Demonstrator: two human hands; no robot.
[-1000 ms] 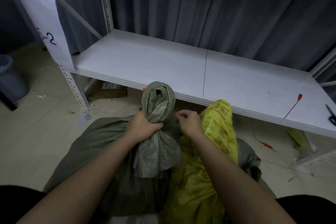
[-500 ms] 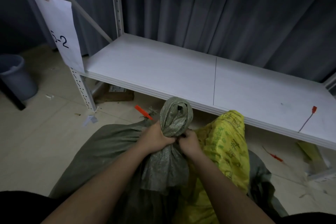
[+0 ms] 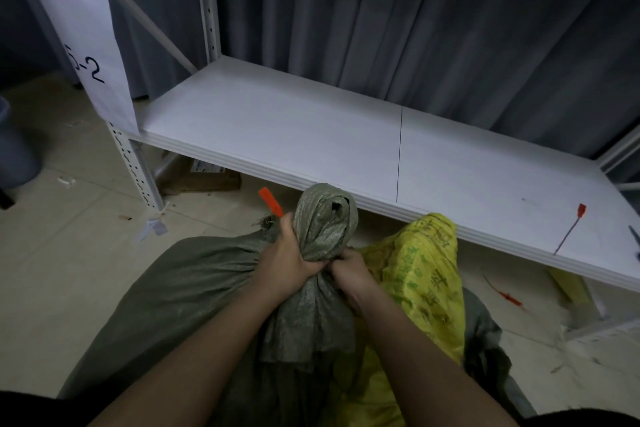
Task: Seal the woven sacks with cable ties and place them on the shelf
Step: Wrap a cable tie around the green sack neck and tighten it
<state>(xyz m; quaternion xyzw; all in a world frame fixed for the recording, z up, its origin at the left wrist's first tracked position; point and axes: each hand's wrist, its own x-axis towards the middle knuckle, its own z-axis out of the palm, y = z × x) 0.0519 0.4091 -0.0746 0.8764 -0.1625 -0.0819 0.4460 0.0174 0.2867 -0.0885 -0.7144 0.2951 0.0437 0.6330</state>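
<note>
A grey-green woven sack (image 3: 180,291) lies on the floor before me, its mouth gathered into a twisted neck (image 3: 325,218). My left hand (image 3: 287,260) grips that neck from the left. A red cable tie (image 3: 270,202) sticks up behind my left hand's fingers. My right hand (image 3: 349,274) pinches the neck from the right, just below the bunched top. A yellow woven sack (image 3: 426,281) with green print stands against the green one on the right. The white shelf (image 3: 294,135) runs across behind them.
A second red cable tie (image 3: 569,228) lies on the shelf's right end, with scissors (image 3: 635,239) at the frame edge. Another red tie (image 3: 505,295) lies on the floor under the shelf. A paper label (image 3: 86,52) hangs on the left post. A grey bin (image 3: 14,156) stands far left.
My right hand has closed in on the sack's neck from a short way off. The red tie has come into sight behind my left hand.
</note>
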